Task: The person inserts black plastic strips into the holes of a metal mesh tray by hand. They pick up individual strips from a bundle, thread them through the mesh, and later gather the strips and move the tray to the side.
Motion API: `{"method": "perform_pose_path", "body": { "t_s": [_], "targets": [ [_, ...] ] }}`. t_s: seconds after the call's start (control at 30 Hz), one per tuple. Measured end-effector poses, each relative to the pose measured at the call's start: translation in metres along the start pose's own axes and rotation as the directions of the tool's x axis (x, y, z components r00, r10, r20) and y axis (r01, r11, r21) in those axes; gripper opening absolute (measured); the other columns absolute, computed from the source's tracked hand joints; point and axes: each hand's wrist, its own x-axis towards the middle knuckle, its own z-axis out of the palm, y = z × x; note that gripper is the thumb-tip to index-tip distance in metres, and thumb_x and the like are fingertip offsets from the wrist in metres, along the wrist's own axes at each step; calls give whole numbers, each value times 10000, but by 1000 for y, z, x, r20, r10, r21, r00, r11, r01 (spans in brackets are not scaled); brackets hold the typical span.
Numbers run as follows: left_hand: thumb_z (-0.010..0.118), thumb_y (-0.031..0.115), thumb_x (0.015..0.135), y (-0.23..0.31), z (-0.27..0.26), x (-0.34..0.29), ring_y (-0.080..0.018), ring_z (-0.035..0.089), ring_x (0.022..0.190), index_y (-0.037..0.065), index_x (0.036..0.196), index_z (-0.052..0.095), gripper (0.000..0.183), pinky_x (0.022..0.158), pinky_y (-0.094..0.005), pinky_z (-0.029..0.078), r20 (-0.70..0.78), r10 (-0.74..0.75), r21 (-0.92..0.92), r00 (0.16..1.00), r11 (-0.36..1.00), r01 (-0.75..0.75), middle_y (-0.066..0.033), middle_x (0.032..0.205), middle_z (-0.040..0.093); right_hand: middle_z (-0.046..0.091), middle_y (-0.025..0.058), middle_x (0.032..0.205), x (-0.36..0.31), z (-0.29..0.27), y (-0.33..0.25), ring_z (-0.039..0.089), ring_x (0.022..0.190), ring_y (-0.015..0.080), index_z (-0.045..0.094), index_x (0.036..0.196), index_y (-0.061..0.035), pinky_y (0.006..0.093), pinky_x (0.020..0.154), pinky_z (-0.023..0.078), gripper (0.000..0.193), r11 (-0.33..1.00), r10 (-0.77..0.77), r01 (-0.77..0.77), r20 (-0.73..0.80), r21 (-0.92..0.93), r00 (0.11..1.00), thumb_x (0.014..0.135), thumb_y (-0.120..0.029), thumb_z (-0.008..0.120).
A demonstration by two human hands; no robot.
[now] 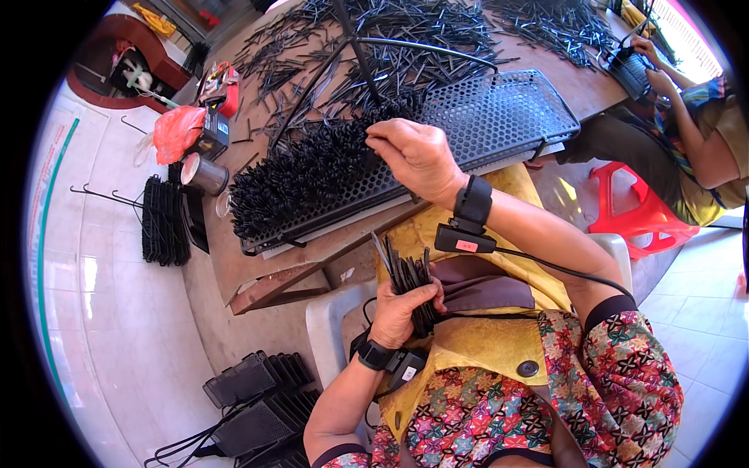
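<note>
My left hand (402, 312) is wrapped around a bundle of thin black strips (412, 282), held upright in front of my apron. Farther ahead, my right hand (417, 156) is pinched closed over a black perforated tray (507, 109). Its fingertips are at the right edge of a dense mass of black strips (304, 179) standing upright in the tray's holes. Whatever those fingers hold is too small to make out. The tray's right part shows bare holes. Thin black rods (359, 58) rise from the tray and join above it.
Loose black strips (421, 31) cover the table behind the tray. A tin can (204, 173) and red plastic bag (178, 134) are at its left end. Black racks (257, 417) are stacked lower left. Another person (694, 132) works at the right beside a red stool (624, 207).
</note>
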Motion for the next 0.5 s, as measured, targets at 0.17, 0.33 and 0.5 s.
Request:
{"method": "perform_pose_path", "body": {
  "t_s": [0.17, 0.33, 0.5],
  "targets": [
    [626, 4, 775, -1, 2, -1, -160, 543, 579, -19, 939, 546, 184, 523, -300, 471, 28, 62, 83, 998, 994, -64, -105, 715, 577, 573, 127, 749, -4, 7, 9, 585, 685, 306, 574, 890, 4, 377, 582, 489, 183, 967, -173, 220, 300, -131, 938, 710, 10, 605],
    [631, 14, 773, 2, 8, -3, -145, 524, 555, -17, 877, 552, 134, 511, -275, 447, 45, 80, 158, 996, 984, -87, -87, 686, 566, 496, 102, 730, 5, 5, -6, 537, 704, 280, 594, 914, -15, 366, 590, 467, 247, 856, -88, 372, 609, -358, 788, 677, -77, 558],
    [644, 4, 765, 9, 11, -7, -135, 522, 561, -17, 918, 545, 183, 513, -260, 438, 87, 77, 193, 993, 977, -92, -86, 702, 572, 591, 149, 743, -1, -6, -19, 604, 679, 262, 596, 990, 36, 344, 595, 487, 304, 996, 77, -43, 456, -84, 887, 754, -148, 650]
  ]
}}
